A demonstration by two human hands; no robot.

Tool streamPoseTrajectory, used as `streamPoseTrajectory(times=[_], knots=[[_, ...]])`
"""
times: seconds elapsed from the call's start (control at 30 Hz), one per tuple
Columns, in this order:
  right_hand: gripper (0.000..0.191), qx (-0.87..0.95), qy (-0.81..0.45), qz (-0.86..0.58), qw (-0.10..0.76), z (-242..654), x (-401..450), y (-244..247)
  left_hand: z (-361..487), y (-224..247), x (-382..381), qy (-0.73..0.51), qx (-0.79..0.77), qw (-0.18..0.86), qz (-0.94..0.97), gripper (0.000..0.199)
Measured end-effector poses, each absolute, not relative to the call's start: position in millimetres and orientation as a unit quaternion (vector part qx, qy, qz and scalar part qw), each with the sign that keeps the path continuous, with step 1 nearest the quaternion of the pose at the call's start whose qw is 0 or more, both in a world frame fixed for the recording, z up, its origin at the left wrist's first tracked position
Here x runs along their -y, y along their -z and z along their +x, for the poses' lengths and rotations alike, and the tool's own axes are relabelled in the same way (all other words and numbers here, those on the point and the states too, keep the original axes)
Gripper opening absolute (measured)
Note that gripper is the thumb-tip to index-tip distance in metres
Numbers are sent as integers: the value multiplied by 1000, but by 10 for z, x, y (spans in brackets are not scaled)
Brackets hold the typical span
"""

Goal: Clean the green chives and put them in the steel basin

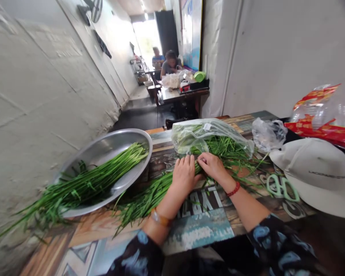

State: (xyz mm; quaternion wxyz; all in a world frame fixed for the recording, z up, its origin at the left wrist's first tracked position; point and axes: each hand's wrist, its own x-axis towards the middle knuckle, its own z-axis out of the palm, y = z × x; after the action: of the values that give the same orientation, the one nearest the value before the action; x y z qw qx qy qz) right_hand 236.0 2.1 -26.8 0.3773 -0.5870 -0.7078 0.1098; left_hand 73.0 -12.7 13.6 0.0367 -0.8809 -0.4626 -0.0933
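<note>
My left hand is closed over a bunch of garlic chives, whose green tips fan out to the left across the table. Right beside it, my right hand has its fingers pinched together at the other end of that bunch; the fingertips are partly hidden. Just beyond both hands lies a clear plastic bag, with more chives inside and spilling from its mouth. On the left, a steel basin holds a large bundle of chives, the leaves hanging over its rim.
Green-handled scissors lie to the right, next to a white cap. Behind them are a crumpled clear bag and a red plastic package. Two people sit at tables farther back. A wall borders the left side.
</note>
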Motion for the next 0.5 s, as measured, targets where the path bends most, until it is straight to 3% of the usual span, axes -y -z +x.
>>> streamPoseTrajectory(times=[0.07, 0.23, 0.37, 0.5], knots=[[18, 688, -147, -578, 413, 2386, -48, 279, 813, -128, 94, 40, 483, 16, -875, 76], [31, 579, -217, -580, 531, 2497, -90, 227, 751, -160, 70, 7, 509, -10, -860, 49], [35, 591, -225, -559, 536, 2435, -21, 131, 539, -351, -1, 68, 542, -83, -833, 43], [22, 632, -213, -533, 520, 2236, 62, 125, 380, -478, -70, 168, 519, -146, -825, 41]])
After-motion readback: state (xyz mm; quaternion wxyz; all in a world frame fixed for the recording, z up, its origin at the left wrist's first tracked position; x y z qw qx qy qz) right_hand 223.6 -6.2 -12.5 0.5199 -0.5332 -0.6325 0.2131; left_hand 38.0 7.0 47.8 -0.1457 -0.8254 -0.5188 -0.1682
